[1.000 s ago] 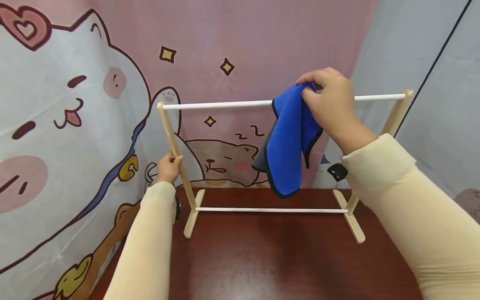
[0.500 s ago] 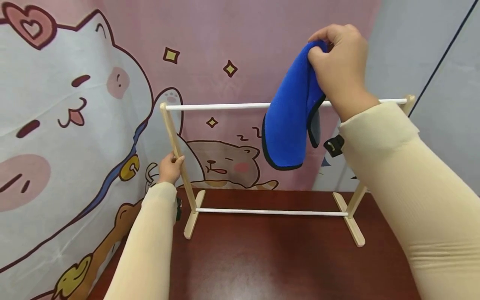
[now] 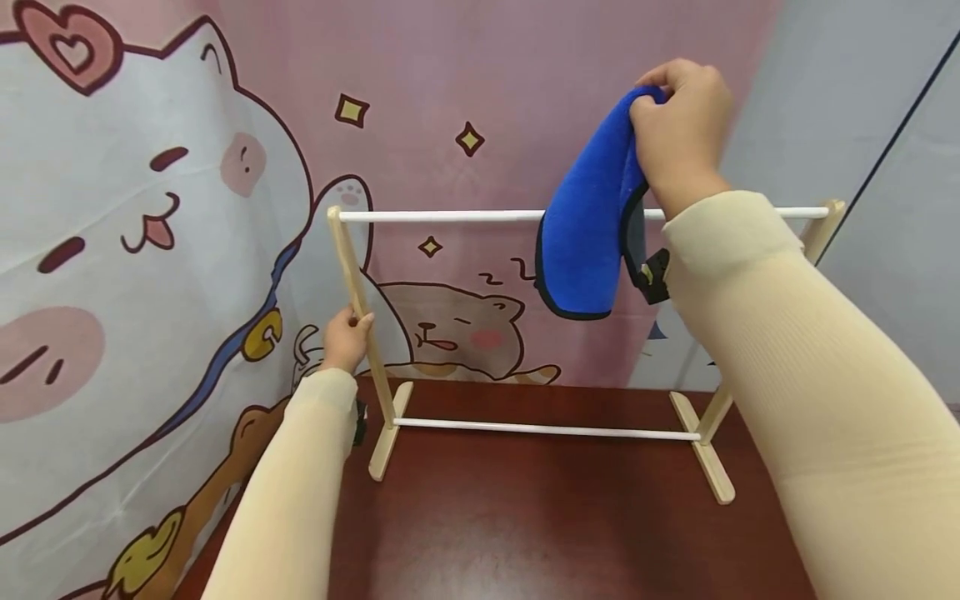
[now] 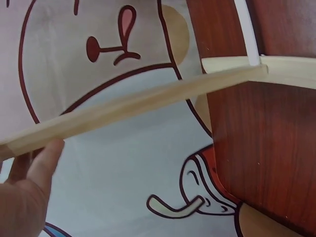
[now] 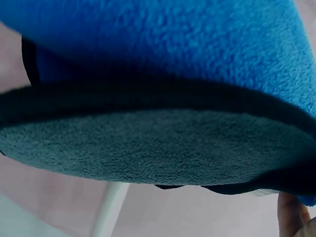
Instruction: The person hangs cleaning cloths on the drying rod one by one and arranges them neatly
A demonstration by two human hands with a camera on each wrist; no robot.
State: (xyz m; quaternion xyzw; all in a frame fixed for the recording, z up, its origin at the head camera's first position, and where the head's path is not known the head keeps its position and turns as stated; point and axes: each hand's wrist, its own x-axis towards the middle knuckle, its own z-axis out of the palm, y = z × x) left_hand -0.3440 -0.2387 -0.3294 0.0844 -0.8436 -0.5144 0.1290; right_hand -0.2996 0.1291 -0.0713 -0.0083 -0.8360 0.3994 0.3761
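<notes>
My right hand pinches the top of a blue towel with black edging and holds it up above the rack's white top bar. The towel hangs folded in front of that bar and hides part of it. In the right wrist view, the towel's grey reverse faces the camera, with fingers at the lower right. On the left, my left hand grips the rack's wooden post about halfway up. The left wrist view shows my thumb against that post.
The rack stands on a dark red-brown table on two wooden feet, joined low down by a second white bar. Close behind hangs a pink cartoon-printed curtain. Its white part lies to the left.
My right hand has raised the towel from the top bar, then shifted slightly right and down with it. The left hand keeps its grip on the post.
</notes>
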